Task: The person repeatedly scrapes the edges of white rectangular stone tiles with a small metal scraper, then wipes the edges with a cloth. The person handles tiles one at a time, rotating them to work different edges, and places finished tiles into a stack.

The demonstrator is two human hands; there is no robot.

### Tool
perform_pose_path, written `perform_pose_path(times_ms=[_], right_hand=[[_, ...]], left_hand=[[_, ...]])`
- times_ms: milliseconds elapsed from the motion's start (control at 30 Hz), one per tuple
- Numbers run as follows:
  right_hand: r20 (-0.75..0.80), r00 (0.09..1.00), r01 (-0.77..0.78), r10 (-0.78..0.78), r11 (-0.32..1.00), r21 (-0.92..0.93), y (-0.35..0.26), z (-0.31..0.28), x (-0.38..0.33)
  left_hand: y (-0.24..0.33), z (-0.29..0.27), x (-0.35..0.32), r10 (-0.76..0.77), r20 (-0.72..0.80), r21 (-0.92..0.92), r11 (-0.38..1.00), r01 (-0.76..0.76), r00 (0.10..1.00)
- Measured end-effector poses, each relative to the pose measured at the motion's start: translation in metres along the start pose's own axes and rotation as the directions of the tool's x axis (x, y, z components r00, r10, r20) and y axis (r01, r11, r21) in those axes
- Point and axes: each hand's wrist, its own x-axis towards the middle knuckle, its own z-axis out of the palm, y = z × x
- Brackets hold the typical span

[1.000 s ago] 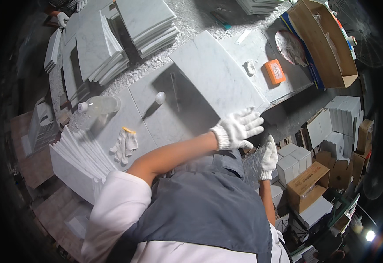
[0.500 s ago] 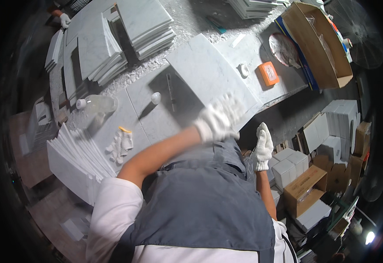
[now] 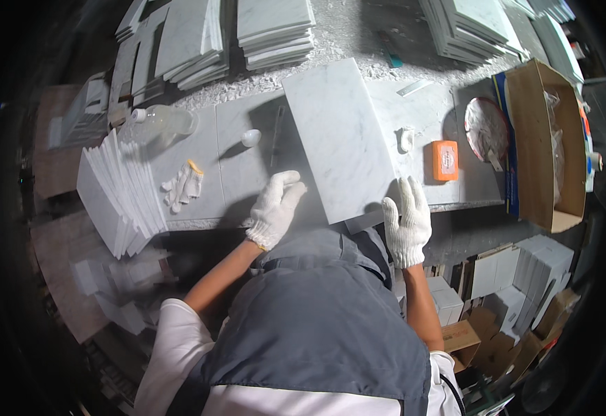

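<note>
A large white-grey marble tile (image 3: 344,139) lies at a slant on the workbench, its near corner by the bench's front edge. My left hand (image 3: 275,208), in a white knitted glove, is just left of that corner with fingers loosely bent and nothing in them. On the other side, my gloved right hand (image 3: 408,222) is spread beside the tile's lower right edge; whether it touches the tile I cannot tell. Left of the tile are a small white rounded object (image 3: 251,138) and a thin clear strip (image 3: 276,135).
Stacked tiles (image 3: 275,35) line the back, with more standing tiles (image 3: 109,194) at the left. Around them are a clear plastic bottle (image 3: 164,122), a spare glove (image 3: 183,186), an orange box (image 3: 445,161), a round dish (image 3: 486,128) and an open cardboard box (image 3: 535,139).
My left hand has come back leftward from over the tile's near end. My right hand has risen from below the bench edge to beside the tile. The whole view has turned.
</note>
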Motion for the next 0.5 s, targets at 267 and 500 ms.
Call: perform_pose_path(times_ms=[267,500], right_hand=[[0.145,0.980,0.131,-0.133,0.991,0.023,0.014,-0.002,0.031],[0.168,0.959,0.203,-0.228,0.967,0.157,0.000,-0.010,0.023]], left_hand=[[0.019,0.047,-0.002,-0.340,-0.046,0.018,0.940,0.342,0.939],[-0.006,0.049,0.016,-0.384,0.004,-0.092,0.919,0.383,0.923]])
